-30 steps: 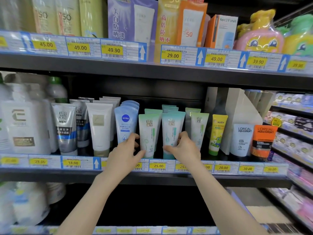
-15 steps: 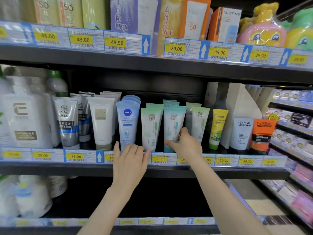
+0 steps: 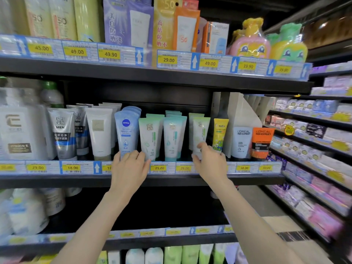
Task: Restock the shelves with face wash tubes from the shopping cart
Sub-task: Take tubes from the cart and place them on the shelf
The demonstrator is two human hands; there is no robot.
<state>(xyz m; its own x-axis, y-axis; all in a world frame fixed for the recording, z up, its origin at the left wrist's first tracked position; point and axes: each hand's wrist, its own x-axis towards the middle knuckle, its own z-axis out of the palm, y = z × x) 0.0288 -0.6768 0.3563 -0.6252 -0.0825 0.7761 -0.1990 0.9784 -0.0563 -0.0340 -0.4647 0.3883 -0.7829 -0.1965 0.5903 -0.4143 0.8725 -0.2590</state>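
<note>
Face wash tubes stand cap-down in rows on the middle shelf [image 3: 57, 181]. From left to right there are a blue Nivea tube [image 3: 126, 130], a green tube [image 3: 150, 136], a teal tube [image 3: 172, 138] and a pale green tube [image 3: 201, 128]. My left hand [image 3: 129, 167] lies with straight fingers on the price rail, its fingertips at the foot of the Nivea tube. My right hand [image 3: 210, 161] holds the lower end of the pale green tube between thumb and fingers. The shopping cart is out of view.
A yellow tube [image 3: 220, 134], two L'Oreal tubes [image 3: 262, 141] and a white divider [image 3: 242, 111] stand to the right. Grey MEN tubes [image 3: 62, 134] and large white bottles [image 3: 17, 130] fill the left. Sunscreen packs sit on the shelf above [image 3: 152, 73]. Another aisle of shelves runs along the right.
My right hand left the teal tube and moved right to the pale green tube. My left hand dropped from the tubes to the price rail and stays there.
</note>
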